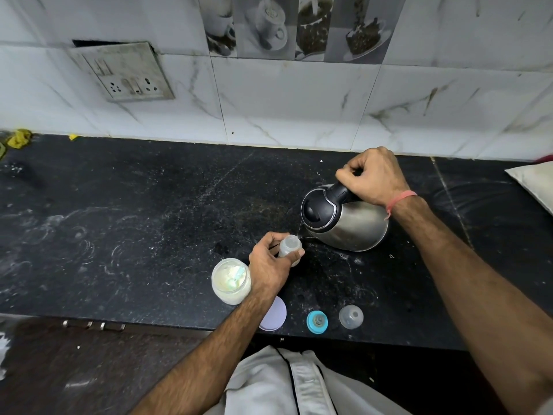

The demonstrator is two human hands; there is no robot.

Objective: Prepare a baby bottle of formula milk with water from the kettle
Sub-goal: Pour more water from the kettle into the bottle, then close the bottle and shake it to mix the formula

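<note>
Two hands were busy: the right hand [374,178] gripped the steel kettle [347,220] tilted over the small clear baby bottle [289,245], clasped by the left hand [270,265] on the black tabletop [149,220]. Water was going in; powder from the open jar [231,280] and the blue teat ring [317,321] seemingly remained.

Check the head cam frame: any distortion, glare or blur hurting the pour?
Head view: wide-angle bending at the edges, backsplash tiles curve; soft glare on the steel kettle; bottom-left corner blurred; the clear bottle in the left hand is sharp, the water stream barely visible.
</note>
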